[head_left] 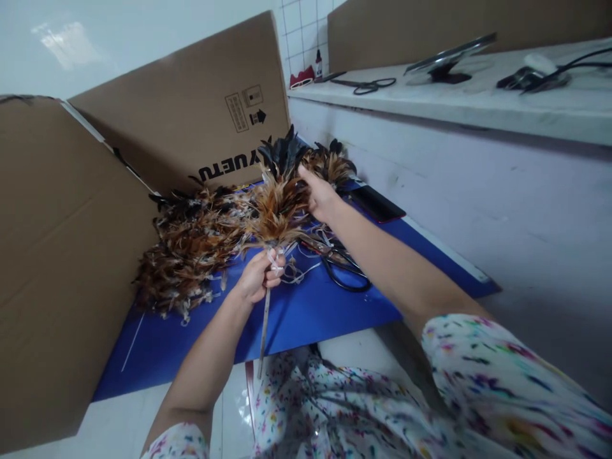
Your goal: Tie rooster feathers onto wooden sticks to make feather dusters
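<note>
While the left hand grips the duster just below its feathers, its fingers closed around the stick and a white strip, the right hand is at the right edge of the feathers, thumb raised and fingers partly hidden, so whether they pinch any cannot be told. The duster stands tilted above the blue mat, feathers up, its stick slanting down past the mat's near edge. To its left lies a feather pile; behind the right hand is 1 more bunch. Under the right forearm lie scissors near loose strips, with a phone farther back. Behind the duster stands a box.
</note>
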Demonstrator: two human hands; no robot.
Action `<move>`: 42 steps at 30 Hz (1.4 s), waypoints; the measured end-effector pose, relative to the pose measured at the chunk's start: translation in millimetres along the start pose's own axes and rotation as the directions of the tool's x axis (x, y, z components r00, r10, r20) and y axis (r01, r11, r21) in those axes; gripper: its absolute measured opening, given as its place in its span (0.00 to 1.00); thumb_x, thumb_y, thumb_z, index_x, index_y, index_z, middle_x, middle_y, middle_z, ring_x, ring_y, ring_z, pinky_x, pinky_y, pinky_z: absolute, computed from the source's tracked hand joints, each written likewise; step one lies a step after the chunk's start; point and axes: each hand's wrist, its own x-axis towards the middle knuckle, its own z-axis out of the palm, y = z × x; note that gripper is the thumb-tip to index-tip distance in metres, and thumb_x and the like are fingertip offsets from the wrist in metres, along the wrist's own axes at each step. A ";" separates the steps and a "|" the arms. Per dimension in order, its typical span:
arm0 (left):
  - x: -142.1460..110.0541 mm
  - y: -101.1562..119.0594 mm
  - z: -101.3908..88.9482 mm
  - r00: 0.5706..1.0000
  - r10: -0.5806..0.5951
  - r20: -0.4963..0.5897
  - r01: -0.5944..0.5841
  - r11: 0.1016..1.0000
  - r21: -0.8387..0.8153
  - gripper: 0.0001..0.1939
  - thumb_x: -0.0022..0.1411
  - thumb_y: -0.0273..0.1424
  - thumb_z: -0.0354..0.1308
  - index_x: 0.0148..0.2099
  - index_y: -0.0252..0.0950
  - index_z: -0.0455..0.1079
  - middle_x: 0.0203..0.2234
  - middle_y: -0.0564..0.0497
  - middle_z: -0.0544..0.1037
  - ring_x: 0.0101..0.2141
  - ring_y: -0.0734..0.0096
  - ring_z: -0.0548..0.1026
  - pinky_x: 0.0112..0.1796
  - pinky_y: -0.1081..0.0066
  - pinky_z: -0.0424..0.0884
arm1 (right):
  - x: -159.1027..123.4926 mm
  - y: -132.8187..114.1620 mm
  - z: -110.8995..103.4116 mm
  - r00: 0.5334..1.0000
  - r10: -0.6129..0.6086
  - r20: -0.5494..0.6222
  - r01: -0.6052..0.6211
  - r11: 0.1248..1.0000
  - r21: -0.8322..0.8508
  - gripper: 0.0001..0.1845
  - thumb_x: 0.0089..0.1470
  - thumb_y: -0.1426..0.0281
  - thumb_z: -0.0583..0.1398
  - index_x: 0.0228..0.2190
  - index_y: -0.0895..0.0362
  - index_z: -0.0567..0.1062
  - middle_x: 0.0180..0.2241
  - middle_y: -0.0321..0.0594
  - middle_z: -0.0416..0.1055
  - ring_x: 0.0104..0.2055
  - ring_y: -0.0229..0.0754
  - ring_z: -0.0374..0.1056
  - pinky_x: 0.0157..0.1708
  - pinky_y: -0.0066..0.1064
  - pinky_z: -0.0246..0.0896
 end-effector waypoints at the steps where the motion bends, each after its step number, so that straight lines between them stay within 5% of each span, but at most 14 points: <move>1: -0.5 -0.2 0.3 1.000 -0.012 0.011 0.011 1.000 0.008 0.22 0.49 0.38 0.70 0.32 0.33 0.60 0.20 0.61 0.59 0.15 0.90 0.50 0.14 0.85 0.42 | 9.1 -8.9 4.7 0.999 0.039 0.037 -0.039 0.999 -0.008 0.14 0.58 0.59 0.59 0.30 0.57 0.73 0.25 0.38 0.72 0.31 0.40 0.70 0.35 0.37 0.70; 7: -0.5 0.7 -1.8 0.999 -0.008 0.034 0.008 1.000 0.022 0.20 0.50 0.38 0.69 0.32 0.33 0.61 0.21 0.60 0.59 0.15 0.90 0.51 0.14 0.86 0.43 | 38.7 -34.0 31.0 0.998 -0.054 -0.044 0.046 0.986 -0.158 0.06 0.55 0.78 0.59 0.26 0.60 0.70 0.21 0.36 0.68 0.30 0.42 0.71 0.38 0.43 0.72; 12: -2.3 0.1 -2.2 0.999 -0.001 0.048 0.000 1.000 0.018 0.20 0.51 0.38 0.68 0.31 0.33 0.60 0.21 0.60 0.59 0.15 0.90 0.50 0.14 0.86 0.43 | 40.7 -41.2 29.9 0.998 -0.070 0.010 0.070 0.980 -0.184 0.05 0.50 0.79 0.61 0.26 0.60 0.70 0.20 0.38 0.69 0.28 0.43 0.71 0.36 0.47 0.72; 25: -3.9 0.7 -2.0 0.995 0.010 0.101 -0.011 1.000 0.014 0.22 0.52 0.39 0.68 0.29 0.33 0.58 0.20 0.60 0.58 0.16 0.90 0.51 0.14 0.86 0.44 | 48.4 -59.4 21.5 0.984 -0.170 -0.062 0.161 0.979 -0.122 0.06 0.49 0.81 0.57 0.27 0.59 0.69 0.20 0.36 0.70 0.25 0.41 0.70 0.36 0.46 0.73; 28: -4.4 1.0 -2.6 0.994 0.005 0.110 -0.004 1.000 -0.007 0.21 0.51 0.38 0.68 0.31 0.33 0.59 0.20 0.60 0.58 0.16 0.90 0.50 0.14 0.86 0.44 | 53.0 -58.6 15.9 0.984 -0.176 0.012 0.176 0.978 -0.111 0.02 0.52 0.74 0.60 0.29 0.58 0.69 0.22 0.37 0.71 0.28 0.42 0.71 0.37 0.44 0.73; 32: -5.5 1.2 -3.6 0.996 -0.002 0.093 0.007 0.999 -0.049 0.19 0.51 0.36 0.69 0.35 0.33 0.62 0.21 0.60 0.57 0.15 0.90 0.49 0.13 0.86 0.42 | 48.1 -56.5 9.3 0.978 -0.085 0.192 0.111 0.986 -0.124 0.18 0.55 0.54 0.60 0.32 0.57 0.70 0.25 0.39 0.72 0.32 0.43 0.71 0.38 0.42 0.72; 35: -6.4 1.7 -5.1 0.995 -0.004 0.097 0.013 0.995 -0.098 0.17 0.51 0.33 0.68 0.36 0.33 0.63 0.21 0.61 0.56 0.15 0.90 0.48 0.13 0.86 0.41 | 39.4 -55.6 7.3 0.975 0.004 0.223 0.028 0.990 -0.138 0.22 0.56 0.50 0.57 0.32 0.58 0.71 0.26 0.40 0.72 0.33 0.44 0.71 0.36 0.41 0.72; 42: -3.1 4.9 -10.1 0.995 0.033 0.089 -0.018 0.987 -0.159 0.14 0.53 0.32 0.66 0.37 0.33 0.65 0.21 0.61 0.56 0.15 0.90 0.49 0.12 0.86 0.42 | 19.9 -59.2 -1.2 0.986 -0.150 -0.073 0.140 0.982 -0.127 0.12 0.61 0.65 0.54 0.30 0.59 0.70 0.27 0.38 0.70 0.28 0.35 0.67 0.32 0.29 0.67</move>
